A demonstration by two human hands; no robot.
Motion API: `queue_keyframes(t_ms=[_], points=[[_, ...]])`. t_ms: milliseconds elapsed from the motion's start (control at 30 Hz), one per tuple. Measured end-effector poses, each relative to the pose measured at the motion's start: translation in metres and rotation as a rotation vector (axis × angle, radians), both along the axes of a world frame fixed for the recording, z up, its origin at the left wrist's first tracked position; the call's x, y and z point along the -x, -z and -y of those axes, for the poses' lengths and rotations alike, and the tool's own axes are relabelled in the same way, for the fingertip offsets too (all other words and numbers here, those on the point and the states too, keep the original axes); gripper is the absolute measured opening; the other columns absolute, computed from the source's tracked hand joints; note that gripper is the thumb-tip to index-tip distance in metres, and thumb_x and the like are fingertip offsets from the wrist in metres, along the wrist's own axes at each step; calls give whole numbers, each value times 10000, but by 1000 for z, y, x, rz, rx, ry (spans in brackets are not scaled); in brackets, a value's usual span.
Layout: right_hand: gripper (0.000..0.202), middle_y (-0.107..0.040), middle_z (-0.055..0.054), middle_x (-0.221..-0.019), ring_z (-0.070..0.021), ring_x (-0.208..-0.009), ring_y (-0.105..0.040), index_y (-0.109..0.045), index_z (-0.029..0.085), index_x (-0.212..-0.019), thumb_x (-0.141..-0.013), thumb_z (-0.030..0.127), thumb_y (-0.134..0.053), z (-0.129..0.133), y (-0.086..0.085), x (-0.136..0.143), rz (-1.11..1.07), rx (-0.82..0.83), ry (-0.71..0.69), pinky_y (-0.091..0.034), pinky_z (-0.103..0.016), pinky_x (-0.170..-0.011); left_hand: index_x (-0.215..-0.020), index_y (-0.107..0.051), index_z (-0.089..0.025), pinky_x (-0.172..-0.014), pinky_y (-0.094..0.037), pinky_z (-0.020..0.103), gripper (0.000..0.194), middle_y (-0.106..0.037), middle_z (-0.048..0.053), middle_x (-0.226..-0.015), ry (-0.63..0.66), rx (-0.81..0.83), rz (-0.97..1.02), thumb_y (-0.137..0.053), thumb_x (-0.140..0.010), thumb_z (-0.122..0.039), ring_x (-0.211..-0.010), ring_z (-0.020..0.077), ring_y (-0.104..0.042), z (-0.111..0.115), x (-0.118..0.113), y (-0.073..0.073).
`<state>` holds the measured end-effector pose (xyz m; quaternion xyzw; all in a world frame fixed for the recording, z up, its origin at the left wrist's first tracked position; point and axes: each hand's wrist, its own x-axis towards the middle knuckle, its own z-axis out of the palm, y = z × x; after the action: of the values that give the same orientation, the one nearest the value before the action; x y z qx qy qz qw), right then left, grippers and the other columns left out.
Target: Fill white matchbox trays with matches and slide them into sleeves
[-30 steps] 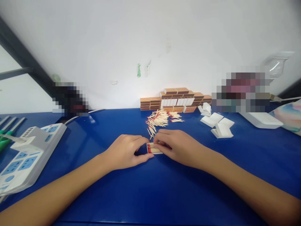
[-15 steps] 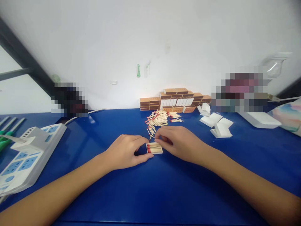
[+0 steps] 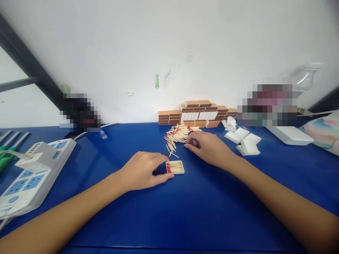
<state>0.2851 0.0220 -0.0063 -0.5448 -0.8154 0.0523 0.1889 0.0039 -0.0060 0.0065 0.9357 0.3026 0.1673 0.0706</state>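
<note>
My left hand (image 3: 144, 170) grips the left end of a white matchbox tray (image 3: 183, 167), thumb in front and fingers behind. Red-tipped matches (image 3: 174, 167) lie side by side inside the tray, heads to the left. Beyond it spreads a heap of loose matches (image 3: 180, 133), a few of them straggling toward the tray. At the heap's right edge is my right hand (image 3: 209, 146), its fingers curled and the thumb and index fingertips close together. Whatever lies between those tips is too small to make out.
Stacked brown matchboxes (image 3: 169, 117) stand against the wall behind the heap. Several empty white trays (image 3: 249, 146) lie to the right, near a white box (image 3: 291, 135). On the left are a power strip (image 3: 34, 180) with a plug and some green-handled tools (image 3: 7, 158).
My right hand has moved away from the tray, up and right to the edge of the match heap. My left hand keeps its hold on the tray.
</note>
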Motion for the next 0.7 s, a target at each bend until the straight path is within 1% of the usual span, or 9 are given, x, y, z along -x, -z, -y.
queue_keyframes(t_ms=[67, 267, 333, 467, 533, 600, 700], points=[[118, -643, -25, -837, -179, -740, -559, -634, 208, -916, -975, 310, -633, 1, 1, 1, -8, -5, -9, -371, -306, -650, -1130, -725, -186, -591, -424, 262, 345, -700, -2, -789, 2, -3, -3, -677, -959, -482, -616, 136, -613, 0, 0, 0], [182, -667, -53, -968, -196, -825, -611, -610, 200, -1099, -992, 344, -638, 2, 4, 4, -73, -36, -60, -426, -322, -717, -1115, -729, -187, -586, -423, 254, 333, -701, -2, -794, 5, 0, 0, -667, -967, -479, -617, 130, -612, 1, -1, -1], [166, -667, -57, -971, -200, -831, -614, -616, 200, -1095, -999, 335, -626, 2, 5, 5, -65, -39, -65, -427, -324, -714, -1117, -729, -185, -592, -425, 254, 337, -701, -2, -797, 6, 1, -1, -668, -966, -480, -619, 129, -612, 1, 0, -1], [108, -667, -52, -931, -200, -817, -607, -630, 213, -984, -999, 318, -613, 2, 6, 6, -51, -45, -77, -417, -318, -689, -1119, -729, -179, -595, -424, 258, 347, -694, -6, -790, 6, -6, -2, -676, -961, -484, -615, 129, -607, 1, 0, 0], [91, -670, -47, -932, -194, -800, -604, -623, 216, -964, -991, 303, -621, 2, 7, 7, -65, -51, -80, -415, -315, -676, -1121, -729, -179, -594, -421, 258, 344, -691, -8, -787, 5, -7, -3, -677, -961, -479, -613, 128, -606, 0, 0, 1], [91, -673, -43, -938, -188, -773, -602, -610, 215, -999, -978, 299, -639, 2, 9, 8, -92, -53, -67, -416, -314, -659, -1123, -728, -179, -593, -420, 257, 341, -690, -9, -789, 8, -4, -4, -676, -963, -475, -615, 128, -606, 0, 0, 1], [202, -680, -48, -967, -192, -769, -615, -590, 205, -1127, -970, 312, -659, 2, 11, 10, -134, -71, -49, -436, -320, -666, -1119, -730, -179, -591, -419, 258, 343, -689, -8, -792, 10, -4, -1, -672, -965, -479, -615, 127, -604, 0, 0, 1]])
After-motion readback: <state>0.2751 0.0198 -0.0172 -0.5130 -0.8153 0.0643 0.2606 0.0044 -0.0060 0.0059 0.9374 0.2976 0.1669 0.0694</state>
